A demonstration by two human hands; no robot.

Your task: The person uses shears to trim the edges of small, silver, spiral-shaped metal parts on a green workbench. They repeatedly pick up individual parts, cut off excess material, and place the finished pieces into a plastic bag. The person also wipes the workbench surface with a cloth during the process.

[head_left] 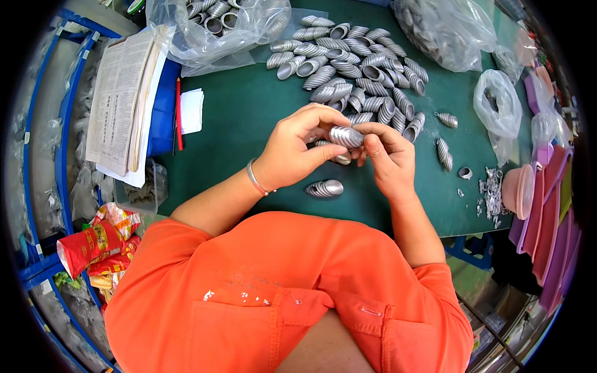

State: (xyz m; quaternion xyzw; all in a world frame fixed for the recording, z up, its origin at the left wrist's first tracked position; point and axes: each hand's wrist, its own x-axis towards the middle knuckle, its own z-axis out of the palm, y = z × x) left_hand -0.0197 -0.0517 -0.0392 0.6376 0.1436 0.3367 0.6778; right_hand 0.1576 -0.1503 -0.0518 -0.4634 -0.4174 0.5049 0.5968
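My left hand [291, 148] and my right hand [392, 160] meet over the green table. Between them they grip a grey metal spiral-ribbed sleeve [346, 136], its smooth end cap toward the right fingers. My left thumb presses it from below, while my right thumb and forefinger pinch the capped end. Under the left thumb shows another ribbed sleeve [342, 158]; whether it is held or lies on the table I cannot tell. Closer to my body lies a single capped sleeve [324, 188]. Beyond my hands spreads a pile of similar open-ended sleeves [367, 68].
Clear plastic bags of parts, one at back left [249, 43] and one at back right [444, 31], flank the pile. Metal scraps [492, 194] lie at right by a pink cup [519, 191]. Papers [124, 102], a red pen [179, 115] and a plastic tub [146, 193] are left.
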